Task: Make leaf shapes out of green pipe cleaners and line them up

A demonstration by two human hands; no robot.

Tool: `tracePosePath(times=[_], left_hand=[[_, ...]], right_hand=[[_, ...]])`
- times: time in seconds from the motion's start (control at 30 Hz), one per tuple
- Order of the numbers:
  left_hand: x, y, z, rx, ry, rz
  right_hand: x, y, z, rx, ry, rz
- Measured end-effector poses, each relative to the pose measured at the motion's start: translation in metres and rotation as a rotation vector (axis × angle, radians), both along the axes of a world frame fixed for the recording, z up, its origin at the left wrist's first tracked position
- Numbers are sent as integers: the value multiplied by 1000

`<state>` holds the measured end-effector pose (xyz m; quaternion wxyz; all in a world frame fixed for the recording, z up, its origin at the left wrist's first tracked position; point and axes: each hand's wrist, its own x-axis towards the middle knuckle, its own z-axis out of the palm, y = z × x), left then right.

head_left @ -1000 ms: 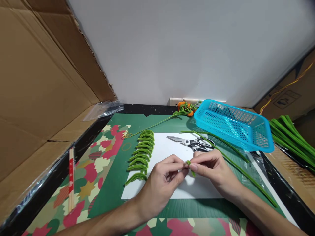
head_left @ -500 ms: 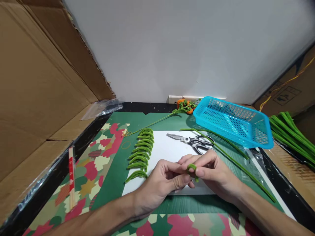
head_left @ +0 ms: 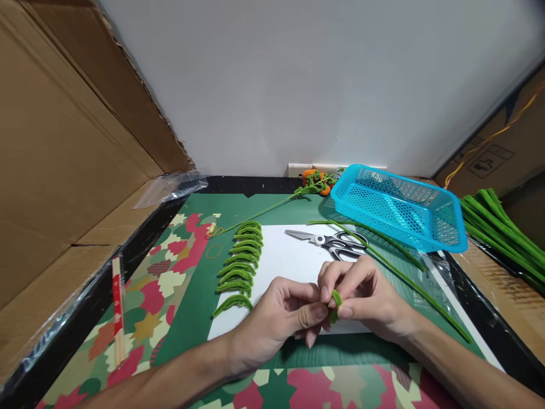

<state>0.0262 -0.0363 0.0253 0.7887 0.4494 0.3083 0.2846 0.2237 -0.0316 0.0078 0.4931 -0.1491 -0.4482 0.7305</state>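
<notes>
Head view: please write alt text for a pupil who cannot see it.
Two hands close together, the right pinching a bent green strip over white paper. Curved green pieces form a column at left; scissors and a blue basket lie farther back.

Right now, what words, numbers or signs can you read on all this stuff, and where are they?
No words or numbers can be read.
Right-hand cardboard box: a framed picture sign, too blurred to make out.
Red wrapper around the wooden sticks: any writing is too small and blurred to read.
</notes>
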Motion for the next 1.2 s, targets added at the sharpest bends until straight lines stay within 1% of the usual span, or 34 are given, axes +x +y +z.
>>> tracePosePath(times=[0.2,0.43,0.5,0.6,0.67,0.8,0.93,1.1,1.2], left_hand=[[-2,-1,-2,-26,27,-14],[-5,0,-3,-130,13,-169],[-5,0,-5,-143,11,-154],[-4,2,-7,-127,29,-86],[-4,4,-7,-107,36,-50],[-3,6,-4,-67,34,-35],[-4,6,-3,-74,41,-45],[-5,6,-3,-94,26,8],[-4,8,-1,-87,59,17]], right_hand=[[-1,1,-1,25,0,-15],[2,-2,7,145,-59,7],[4,0,8,153,-72,1],[6,4,7,144,-97,-8],[8,7,6,139,-115,-44],[10,11,3,146,-173,-132],[10,12,2,121,-189,-147],[9,12,1,44,-172,-203],[10,12,1,48,-184,-206]])
